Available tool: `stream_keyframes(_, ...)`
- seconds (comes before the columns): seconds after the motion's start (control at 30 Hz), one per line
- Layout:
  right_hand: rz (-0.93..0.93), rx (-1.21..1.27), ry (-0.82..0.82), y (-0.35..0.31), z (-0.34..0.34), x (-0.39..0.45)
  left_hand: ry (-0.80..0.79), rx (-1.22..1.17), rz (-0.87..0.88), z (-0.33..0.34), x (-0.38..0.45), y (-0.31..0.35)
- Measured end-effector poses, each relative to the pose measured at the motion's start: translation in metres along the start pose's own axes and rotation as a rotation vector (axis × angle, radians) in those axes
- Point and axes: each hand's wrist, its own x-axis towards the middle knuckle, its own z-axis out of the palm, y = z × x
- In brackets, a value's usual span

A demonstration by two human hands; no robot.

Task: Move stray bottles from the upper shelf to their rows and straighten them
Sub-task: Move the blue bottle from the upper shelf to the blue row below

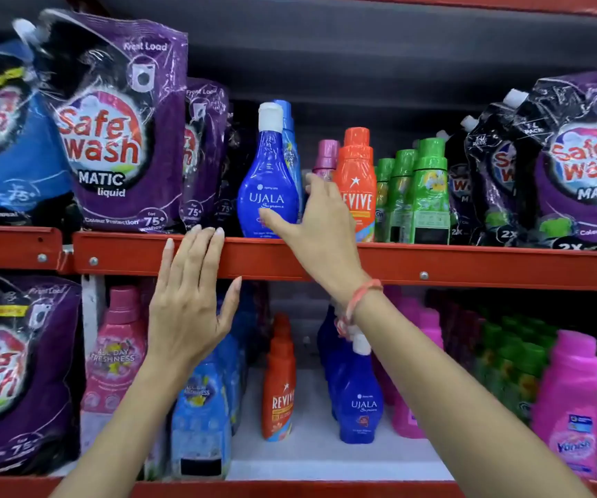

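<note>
A dark blue Ujala bottle (267,181) with a white cap stands upright at the front of the upper shelf, a lighter blue bottle (289,138) right behind it. My right hand (320,224) reaches between it and the orange Revive bottle (357,181), fingers spread, thumb touching the Ujala's lower right side without closing on it. A pink-capped bottle (326,156) stands behind my fingers. My left hand (191,296) lies flat and open on the red shelf rail (469,267). On the lower shelf stand a Revive row (279,382) and a Ujala row (359,400).
Purple Safe Wash pouches (117,131) flank the upper shelf's left, more pouches (577,163) on the right. Green bottles (422,195) stand right of the Revive. Below are light blue bottles (203,407), a pink bottle (115,354), pink Vanish bottles (573,400) and green bottles (505,361).
</note>
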Motion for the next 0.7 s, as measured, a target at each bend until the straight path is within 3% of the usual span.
stream_keyframes(0.3,0.119,-0.145,0.120,-0.022,0.035,0.008,0.125,-0.063,0.070,0.010,0.001,-0.010)
stream_keyframes(0.7,0.113,0.113,0.368,-0.017,0.006,0.007,0.102,-0.061,0.067,0.013,-0.002,-0.010)
